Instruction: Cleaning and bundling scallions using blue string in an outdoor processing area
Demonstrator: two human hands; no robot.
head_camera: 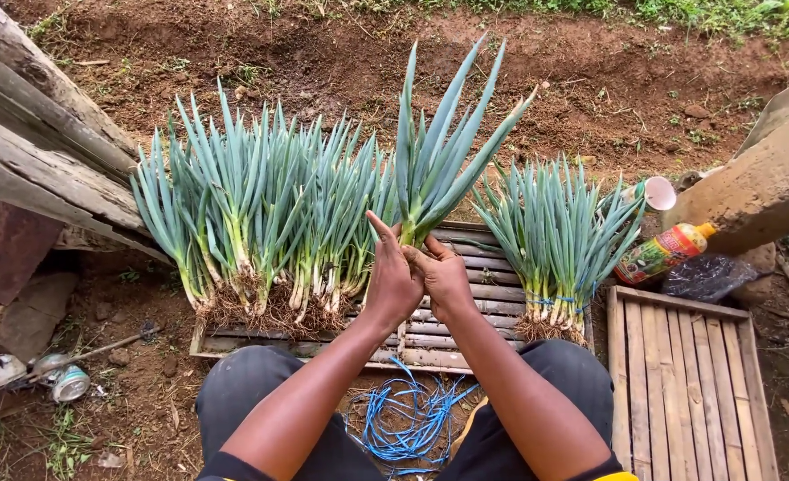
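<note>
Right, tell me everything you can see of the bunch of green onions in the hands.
The bunch of green onions stands upright, long blue-green pointed leaves fanning outward, narrowing to pale green stalks at the base. The left hand and right hand wrap its base together, hiding any roots. It is held above a wooden slatted tray, between loose onion rows and a tied bundle.

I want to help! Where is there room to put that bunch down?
Free: the slats between your hands and the tied bunch, and the empty crate on the right. Crowded: the left row of onions.
</note>
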